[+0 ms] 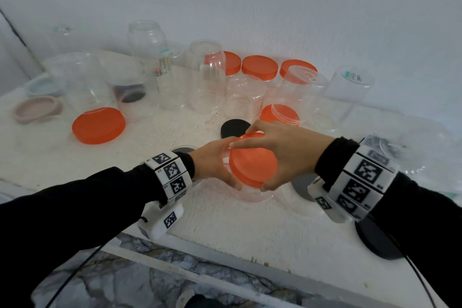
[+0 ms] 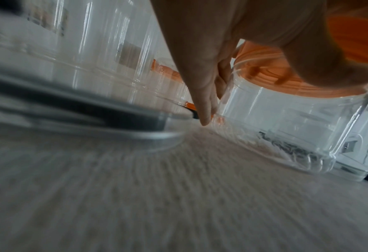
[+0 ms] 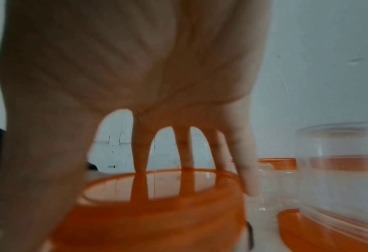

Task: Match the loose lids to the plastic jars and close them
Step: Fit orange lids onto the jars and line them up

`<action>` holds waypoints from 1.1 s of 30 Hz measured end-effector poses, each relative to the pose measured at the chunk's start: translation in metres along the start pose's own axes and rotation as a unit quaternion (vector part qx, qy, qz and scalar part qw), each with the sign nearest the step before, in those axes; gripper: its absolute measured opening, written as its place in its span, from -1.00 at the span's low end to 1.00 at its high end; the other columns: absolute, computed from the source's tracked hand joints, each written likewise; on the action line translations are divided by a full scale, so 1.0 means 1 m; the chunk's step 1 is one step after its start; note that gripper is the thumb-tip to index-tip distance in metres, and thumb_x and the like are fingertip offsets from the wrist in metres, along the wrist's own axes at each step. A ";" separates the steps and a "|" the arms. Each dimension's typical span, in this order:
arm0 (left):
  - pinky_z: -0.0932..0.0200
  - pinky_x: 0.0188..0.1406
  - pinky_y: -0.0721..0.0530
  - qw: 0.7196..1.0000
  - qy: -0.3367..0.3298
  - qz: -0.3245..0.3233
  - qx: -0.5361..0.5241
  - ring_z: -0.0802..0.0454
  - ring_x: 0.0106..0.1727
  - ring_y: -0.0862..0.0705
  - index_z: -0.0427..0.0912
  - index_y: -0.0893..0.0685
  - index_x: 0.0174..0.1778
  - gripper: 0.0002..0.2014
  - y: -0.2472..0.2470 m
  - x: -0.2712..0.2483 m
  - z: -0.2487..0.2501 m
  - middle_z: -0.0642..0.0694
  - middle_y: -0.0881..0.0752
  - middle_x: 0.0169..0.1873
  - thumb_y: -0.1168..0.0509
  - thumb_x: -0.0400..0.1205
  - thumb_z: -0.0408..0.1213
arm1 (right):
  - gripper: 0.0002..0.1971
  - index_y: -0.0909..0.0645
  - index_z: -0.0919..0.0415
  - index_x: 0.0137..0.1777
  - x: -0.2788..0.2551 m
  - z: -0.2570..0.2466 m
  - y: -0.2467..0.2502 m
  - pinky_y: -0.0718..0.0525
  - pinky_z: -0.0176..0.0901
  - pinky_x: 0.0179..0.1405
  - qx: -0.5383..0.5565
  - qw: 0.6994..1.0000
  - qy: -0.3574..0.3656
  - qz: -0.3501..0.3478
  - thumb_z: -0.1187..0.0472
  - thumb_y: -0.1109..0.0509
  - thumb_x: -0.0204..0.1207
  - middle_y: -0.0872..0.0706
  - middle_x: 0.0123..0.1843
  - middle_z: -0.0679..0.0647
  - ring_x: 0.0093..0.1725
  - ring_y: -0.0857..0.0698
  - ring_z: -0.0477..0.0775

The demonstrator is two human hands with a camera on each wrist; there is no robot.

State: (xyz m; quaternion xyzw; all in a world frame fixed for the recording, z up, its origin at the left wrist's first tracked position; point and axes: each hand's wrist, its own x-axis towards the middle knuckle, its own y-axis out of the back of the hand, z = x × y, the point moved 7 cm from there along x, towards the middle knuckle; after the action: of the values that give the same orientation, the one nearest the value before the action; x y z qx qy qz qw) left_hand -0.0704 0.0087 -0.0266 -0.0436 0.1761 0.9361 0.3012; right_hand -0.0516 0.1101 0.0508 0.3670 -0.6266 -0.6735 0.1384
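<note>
The orange lid (image 1: 252, 160) sits on top of a clear plastic jar (image 1: 252, 195) near the front edge of the desk (image 1: 225, 227), about midway along it. The right hand (image 1: 287, 155) covers the lid from above, fingers spread and curled down over its rim; in the right wrist view the fingers (image 3: 140, 153) reach past the far rim of the lid (image 3: 157, 204). The left hand (image 1: 215, 165) grips the jar wall just below the lid, with the thumb at the near side. In the left wrist view the fingers (image 2: 204, 95) lie against the jar (image 2: 286, 119), which stands upright on the desk.

A second orange lid (image 1: 98, 125) lies loose toward the left edge. A black lid (image 1: 235, 128) lies just behind the hands. A third orange lid (image 1: 278, 114) lies under a clear jar right of the black lid. Toward the rear edge stands a group of clear jars (image 1: 207, 77), several inverted, and 3 jars with orange lids (image 1: 260, 67) on top. A pink lid (image 1: 37, 109) lies near the left rear corner. A black disc (image 1: 375, 240) rests at the front right, partly hidden by the right sleeve.
</note>
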 end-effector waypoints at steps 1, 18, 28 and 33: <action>0.52 -0.03 -0.55 1.000 -0.002 0.001 0.004 0.49 0.10 -0.57 0.12 -0.45 0.22 -0.21 0.000 0.000 0.001 0.21 -0.62 0.11 -0.63 0.18 -0.47 | -0.06 -0.20 -0.32 0.53 0.000 0.000 0.000 -0.62 -0.02 0.12 -0.005 1.000 -0.006 0.010 -0.40 -0.44 0.10 -0.37 0.38 0.03 0.21 -0.51 0.11; 0.47 -0.06 -0.59 1.000 -0.007 0.006 -0.007 0.38 0.10 -0.62 0.18 -0.47 0.14 -0.24 -0.001 -0.003 0.003 0.19 -0.64 0.08 -0.64 0.16 -0.49 | -0.02 -0.16 -0.12 0.60 -0.007 -0.005 -0.005 -0.50 -0.17 -0.20 -0.027 0.988 -0.123 0.090 -0.48 -0.31 0.18 -0.45 0.13 0.10 -0.13 -0.45 0.05; 0.17 0.12 -0.66 0.999 -0.008 -0.008 0.052 0.07 0.22 -0.57 -0.12 -0.34 0.25 -0.02 -0.006 0.002 0.002 -0.05 -0.54 0.18 -0.63 -0.06 -0.01 | -0.15 -0.03 -0.40 0.55 -0.002 -0.003 -0.008 -0.58 0.07 0.22 -0.009 1.000 0.011 0.000 -0.39 -0.34 0.28 -0.18 0.58 -0.02 0.34 -0.42 0.14; 0.28 -0.08 -0.65 0.999 -0.017 -0.002 0.048 0.20 0.03 -0.63 0.06 -0.37 0.05 -0.16 -0.006 0.004 0.003 0.09 -0.59 0.00 -0.62 -0.11 0.02 | -0.12 -0.23 -0.31 0.53 -0.001 -0.001 -0.011 -0.66 -0.02 -0.13 -0.021 0.998 -0.002 0.053 -0.51 -0.08 0.12 -0.43 0.40 0.02 0.05 -0.52 0.13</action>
State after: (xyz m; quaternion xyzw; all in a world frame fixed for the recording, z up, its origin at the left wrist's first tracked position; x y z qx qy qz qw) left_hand -0.0702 0.0170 -0.0261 -0.0137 0.2153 0.9267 0.3077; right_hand -0.0474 0.1117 0.0408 0.3290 -0.6311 -0.6790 0.1801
